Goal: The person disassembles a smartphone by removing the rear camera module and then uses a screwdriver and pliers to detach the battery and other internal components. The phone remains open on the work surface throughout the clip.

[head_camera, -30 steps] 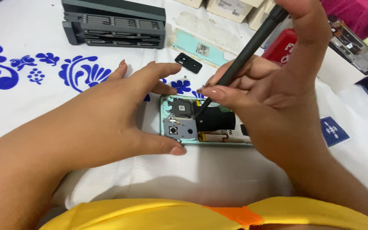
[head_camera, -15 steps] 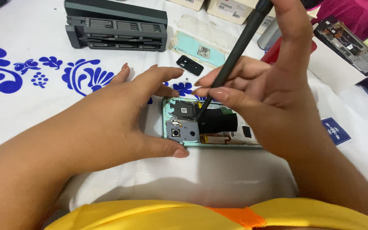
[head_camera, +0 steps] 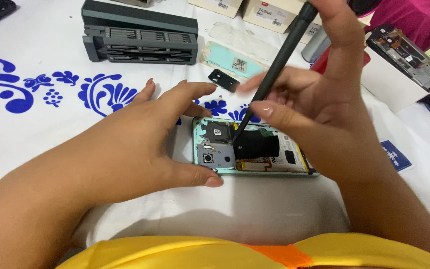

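Phone (head_camera: 255,149): lies flat on the worktop, near the front edge, back cover off; mint-green frame, grey metal shield plate, black patch at centre, pale battery label and an orange flex strip showing.
Stage: opened and partly stripped, by the look of it; the inner shield is still seated and work goes on at a fastener near its edge. How many screws remain cannot be told.
Screwdriver (head_camera: 274,69): slim, matt black, round shaft, tilted; tip rests on the plate just left of the black patch.
Right hand (head_camera: 324,114): grip closed on the screwdriver, thumb and fingers pinching the lower shaft, forefinger over the cap.
Left hand (head_camera: 140,144): grip open, holds nothing; thumb pressed along the phone's near edge, fingers spread over its far corner, steadying it.
Camera cover (head_camera: 223,79): small black glossy piece, loose, beyond the phone.
Back cover (head_camera: 232,62): mint-green panel, flat, just beyond the camera cover.
Bit case (head_camera: 140,32): dark grey plastic, oblong, tray slid open, rows of bits inside.
Cloth (head_camera: 41,119): white fabric with blue floral print, soft, slightly creased, covers the worktop.
Second phone (head_camera: 404,55): opened, dark, lies on a white box at right.
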